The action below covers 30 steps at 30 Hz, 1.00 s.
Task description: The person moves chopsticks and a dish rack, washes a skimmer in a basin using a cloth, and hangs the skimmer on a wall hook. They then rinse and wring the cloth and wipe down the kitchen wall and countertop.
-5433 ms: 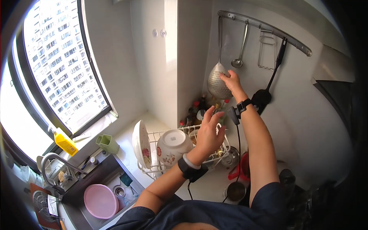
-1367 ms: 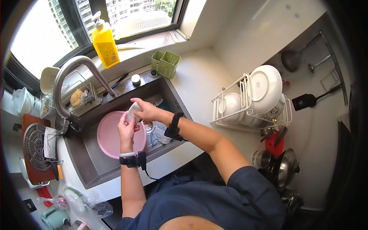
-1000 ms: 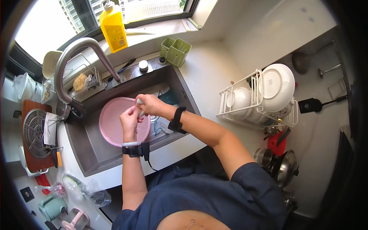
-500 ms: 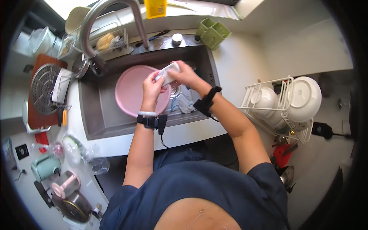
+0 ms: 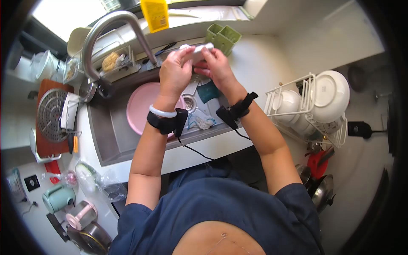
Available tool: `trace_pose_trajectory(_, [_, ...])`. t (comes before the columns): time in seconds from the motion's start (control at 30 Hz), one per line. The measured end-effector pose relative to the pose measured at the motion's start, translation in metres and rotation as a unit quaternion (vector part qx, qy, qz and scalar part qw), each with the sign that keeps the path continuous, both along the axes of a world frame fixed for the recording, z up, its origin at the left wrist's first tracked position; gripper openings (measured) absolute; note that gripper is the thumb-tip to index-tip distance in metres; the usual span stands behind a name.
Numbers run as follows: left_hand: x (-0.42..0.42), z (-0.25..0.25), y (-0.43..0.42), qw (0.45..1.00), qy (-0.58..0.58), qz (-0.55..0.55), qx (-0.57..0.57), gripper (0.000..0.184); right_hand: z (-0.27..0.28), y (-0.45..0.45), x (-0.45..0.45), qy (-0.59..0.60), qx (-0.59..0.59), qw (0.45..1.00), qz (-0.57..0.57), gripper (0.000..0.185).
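Note:
Both my hands grip a small white object [image 5: 197, 54] between them, raised over the back edge of the sink [image 5: 104, 148]. My left hand [image 5: 175, 73] has its fingers closed on the object's left end. On the right end, my right hand [image 5: 218, 70] pinches it with thumb and fingers. Below my hands, a pink basin [image 5: 142, 106] sits in the sink, with a dark green item [image 5: 208, 92] and a blue-white cloth [image 5: 201, 122] to its right. What the white object is cannot be made out.
The curved faucet [image 5: 88, 51] rises at the sink's back left. A green holder [image 5: 225, 39] and yellow bottle [image 5: 155, 16] stand behind. A rack with white bowls [image 5: 329, 95] is at right. A kettle [image 5: 58, 198] and a bagged vegetable [image 5: 87, 175] are at left.
Both hands came from the hanging utensils to the sink and took hold of the white object. In the last half second they moved up toward the sink's back edge with it.

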State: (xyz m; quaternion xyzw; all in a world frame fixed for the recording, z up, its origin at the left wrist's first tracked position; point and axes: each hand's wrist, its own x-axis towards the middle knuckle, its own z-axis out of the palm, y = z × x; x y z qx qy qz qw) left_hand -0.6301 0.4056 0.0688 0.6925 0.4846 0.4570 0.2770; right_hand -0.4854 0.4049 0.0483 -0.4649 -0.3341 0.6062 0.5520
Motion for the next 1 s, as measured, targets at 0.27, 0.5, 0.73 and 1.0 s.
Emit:
trace_pose_trajectory(0.27, [0.14,0.076,0.039,0.976,-0.118,-0.13,0.131,0.039,0.103,0.029,0.103,-0.035,0.153,0.967,-0.201,0.077])
trace_pose_trajectory(0.5, [0.232,0.062,0.077,0.969,0.011,-0.248,0.003,0.039,0.037,0.073,0.195,-0.013,0.159,0.901,-0.403,0.075])
trace_pose_trajectory(0.73, [0.234,-0.033,0.104,0.933,0.064,-0.321,-0.151,0.043,-0.058,0.102,0.218,-0.17,-0.122,0.822,-0.529,0.044])
trace_pose_trajectory(1.0, [0.279,-0.114,0.127,0.888,-0.06,-0.335,-0.308,0.032,-0.091,0.095,0.299,-0.414,-0.474,0.612,-0.479,0.035])
